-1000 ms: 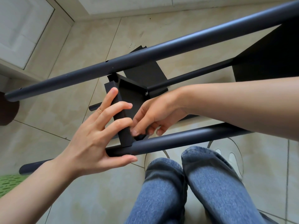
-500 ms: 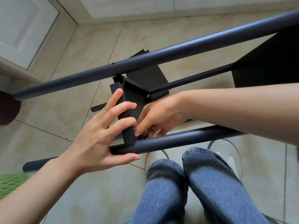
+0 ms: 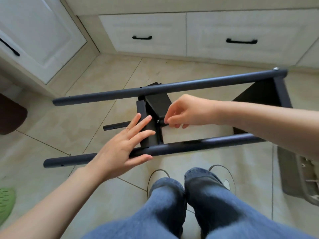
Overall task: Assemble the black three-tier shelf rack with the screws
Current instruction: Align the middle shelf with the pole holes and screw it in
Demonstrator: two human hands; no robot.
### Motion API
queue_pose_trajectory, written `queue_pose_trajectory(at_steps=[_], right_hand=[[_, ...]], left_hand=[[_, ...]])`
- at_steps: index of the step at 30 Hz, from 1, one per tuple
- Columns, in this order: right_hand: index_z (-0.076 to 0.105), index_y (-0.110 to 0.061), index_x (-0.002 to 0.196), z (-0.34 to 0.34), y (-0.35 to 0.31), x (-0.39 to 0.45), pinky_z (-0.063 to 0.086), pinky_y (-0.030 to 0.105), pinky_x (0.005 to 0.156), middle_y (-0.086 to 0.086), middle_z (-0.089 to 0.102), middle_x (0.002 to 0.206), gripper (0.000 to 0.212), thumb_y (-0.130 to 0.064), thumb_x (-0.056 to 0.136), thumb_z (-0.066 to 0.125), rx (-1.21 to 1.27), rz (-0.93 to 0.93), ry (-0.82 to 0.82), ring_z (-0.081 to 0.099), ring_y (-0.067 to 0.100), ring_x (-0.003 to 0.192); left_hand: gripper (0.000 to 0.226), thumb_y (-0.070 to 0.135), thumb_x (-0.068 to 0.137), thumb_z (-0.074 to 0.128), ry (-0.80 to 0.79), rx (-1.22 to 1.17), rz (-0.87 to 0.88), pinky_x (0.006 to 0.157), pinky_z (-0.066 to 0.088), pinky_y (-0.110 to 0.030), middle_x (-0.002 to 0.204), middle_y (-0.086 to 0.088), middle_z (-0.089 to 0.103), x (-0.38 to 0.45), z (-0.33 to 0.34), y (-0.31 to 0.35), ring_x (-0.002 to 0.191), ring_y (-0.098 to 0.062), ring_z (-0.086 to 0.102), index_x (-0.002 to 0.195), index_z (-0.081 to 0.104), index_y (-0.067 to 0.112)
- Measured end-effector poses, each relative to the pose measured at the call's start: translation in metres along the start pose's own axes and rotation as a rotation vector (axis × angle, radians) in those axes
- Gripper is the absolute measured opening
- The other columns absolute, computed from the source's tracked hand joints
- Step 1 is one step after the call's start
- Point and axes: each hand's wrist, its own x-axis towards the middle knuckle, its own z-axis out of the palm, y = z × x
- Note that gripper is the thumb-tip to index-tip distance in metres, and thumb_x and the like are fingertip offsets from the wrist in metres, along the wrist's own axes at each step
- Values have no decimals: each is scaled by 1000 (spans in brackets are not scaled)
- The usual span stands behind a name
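Now the black shelf rack lies on its side on the tiled floor, in front of the person's knees, with its poles running left to right. The near pole passes just beyond the knees, the far pole is close to the white drawers, and a third, thinner pole shows lower, between them. One shelf panel stands across the two upper poles in the middle, and a second panel sits at the right end of the rack. The left hand is flat, with straight fingers pressing on the edge of the middle panel and the thumb lying under the near pole. The right hand reaches in from the right; its thumb and forefinger are bent together beside a small silver screw at the corner of the middle panel, but whether they pinch anything is not clear. Another silver screw head shows at the right end of the far pole. Both drawers are closed, so their contents are hidden. A green perforated object lies at the left edge, and a grey slipper lies at the right.
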Motion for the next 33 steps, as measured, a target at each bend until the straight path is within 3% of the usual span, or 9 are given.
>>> queue_pose_trajectory(at_steps=[5, 11, 15, 20, 22, 25, 27, 29, 33], right_hand=[[74, -18, 100, -16, -12, -10, 42, 5, 67, -7, 68, 88, 14, -18, 94, 61, -184, -148, 451, 61, 8, 80], [47, -21, 138, -20, -4, 15, 34, 42, 101, 6, 48, 132, 43, -34, 98, 54, -746, -114, 424, 35, 31, 124], [36, -26, 144, -19, 1, 32, 30, 48, 103, 6, 48, 135, 45, -35, 101, 48, -741, -37, 359, 41, 32, 123], [35, -29, 145, -19, 9, 37, 29, 47, 103, 5, 49, 135, 43, -27, 103, 45, -719, -60, 379, 45, 31, 120], [36, -29, 145, -18, 10, 38, 29, 47, 103, 4, 49, 136, 42, -25, 104, 44, -705, -63, 392, 45, 31, 120], [39, -30, 143, -18, 9, 39, 28, 47, 103, 3, 51, 134, 40, -24, 104, 44, -670, -54, 409, 46, 31, 120], [40, -30, 142, -18, 8, 40, 28, 47, 103, 3, 52, 133, 39, -24, 104, 44, -652, -46, 412, 46, 30, 120], [41, -31, 141, -19, 8, 40, 29, 45, 102, 2, 53, 131, 38, -23, 104, 43, -638, -38, 410, 47, 29, 119], [45, -30, 138, -19, 9, 40, 27, 42, 93, 2, 54, 127, 34, -23, 104, 43, -603, -33, 419, 49, 29, 115]], left_hand=[[71, 53, 91, 56, 8, -122, -118, 114, 17, -27, 160, 37, -4, -7, 6, 12, 150, 4, -10, 154, 23, 44], [72, 40, 97, 59, 70, -131, -153, 115, 24, -24, 159, 39, -4, -10, 15, 18, 149, 7, -9, 153, 13, 45], [55, 39, 101, 53, 218, -136, -130, 120, 26, -26, 161, 20, 25, -20, 21, 27, 151, 2, 13, 152, 38, 25], [34, 27, 97, 56, 483, -138, -83, 109, 43, -26, 132, 2, 64, -66, 38, 39, 129, -10, 57, 121, 70, 8], [25, 25, 95, 60, 557, -230, -184, 100, 47, -20, 117, 8, 70, -75, 42, 43, 115, -6, 64, 110, 74, 11], [8, 23, 95, 67, 578, -461, -562, 80, 47, -9, 90, 22, 72, -70, 41, 50, 91, 3, 66, 92, 73, 28], [17, 33, 93, 68, 484, -675, -844, 75, 47, -18, 81, 15, 72, -61, 42, 47, 78, -1, 64, 82, 73, 21], [34, 40, 92, 65, 469, -990, -1018, 83, 47, -27, 85, 1, 68, -50, 47, 45, 85, -12, 62, 82, 69, 7], [24, 31, 94, 64, 559, -1596, -1148, 88, 49, -31, 107, -5, 72, -26, 50, 57, 108, -17, 65, 103, 68, 9]])
